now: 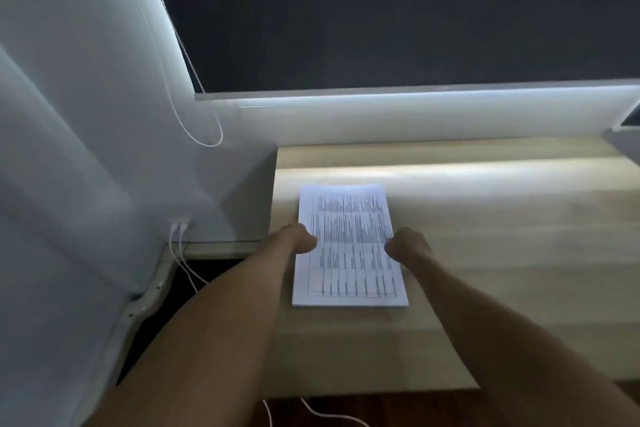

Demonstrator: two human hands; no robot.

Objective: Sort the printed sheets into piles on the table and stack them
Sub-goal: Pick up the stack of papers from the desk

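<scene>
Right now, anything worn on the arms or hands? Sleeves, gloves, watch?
Nothing worn shows. The left hand and right hand are bare, no gloves or rings visible. Both forearms are bare up to the frame edge: no sleeves, watch, bands or markings.

1. Stack of sheets (349, 246): white paper, top page printed with a ruled table of dense dark columns, text too blurred to read.
2. Lies flat on the wooden table (485, 253), near its left edge, long side running away from the viewer, edges roughly squared.
</scene>
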